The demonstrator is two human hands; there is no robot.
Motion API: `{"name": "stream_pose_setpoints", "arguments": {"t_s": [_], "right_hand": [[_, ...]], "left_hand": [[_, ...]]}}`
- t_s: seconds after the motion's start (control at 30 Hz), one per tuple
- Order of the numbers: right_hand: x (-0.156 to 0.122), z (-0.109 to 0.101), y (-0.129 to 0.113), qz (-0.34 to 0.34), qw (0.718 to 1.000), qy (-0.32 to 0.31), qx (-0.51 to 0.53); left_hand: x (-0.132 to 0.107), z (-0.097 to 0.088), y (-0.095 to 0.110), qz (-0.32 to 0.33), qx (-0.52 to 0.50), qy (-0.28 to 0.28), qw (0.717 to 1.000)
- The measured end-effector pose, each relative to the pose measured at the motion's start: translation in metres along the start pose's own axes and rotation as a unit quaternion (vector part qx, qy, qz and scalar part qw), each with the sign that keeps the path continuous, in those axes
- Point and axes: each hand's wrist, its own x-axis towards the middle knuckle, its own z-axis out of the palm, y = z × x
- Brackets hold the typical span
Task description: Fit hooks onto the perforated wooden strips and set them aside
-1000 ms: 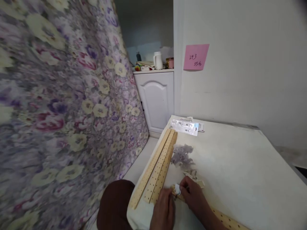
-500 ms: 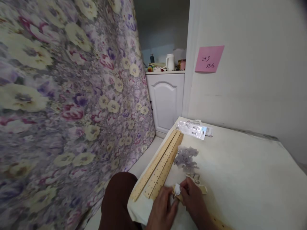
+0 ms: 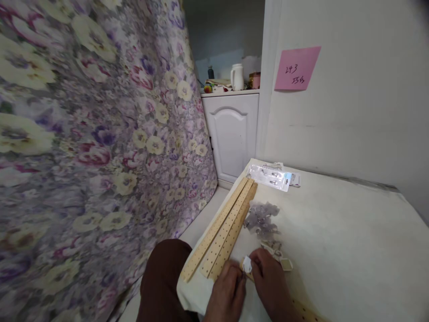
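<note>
Low in the frame, the right hand (image 3: 268,273) is pinching a white piece (image 3: 247,264), but I can't tell the left hand's grip (image 3: 226,288).

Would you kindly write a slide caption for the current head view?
Left hand and right hand flank a small white piece, near perforated tan strips on a pale tabletop.

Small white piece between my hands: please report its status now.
Right hand at white piece, exact grip unclear. Left hand close on other side. Right arm hides part of holed strip.
</note>
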Motion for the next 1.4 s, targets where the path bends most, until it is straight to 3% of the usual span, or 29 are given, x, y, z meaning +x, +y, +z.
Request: {"name": "stream_pose_setpoints", "arguments": {"t_s": [0.33, 0.8, 1.4], "right_hand": [[-0.004, 0.002, 0.001, -0.011, 0.999, 0.005, -0.034], [-0.008, 0.002, -0.002, -0.031, 0.998, 0.000, -0.060], [0.002, 0.001, -0.003, 0.013, 0.994, -0.044, -0.099]], "left_hand": [[-0.002, 0.005, -0.005, -0.030, 0.008, -0.025, 0.999], [-0.001, 0.005, -0.005, -0.021, 0.008, -0.018, 1.000], [-0.002, 0.004, -0.006, -0.022, 0.012, -0.027, 0.999]]}}
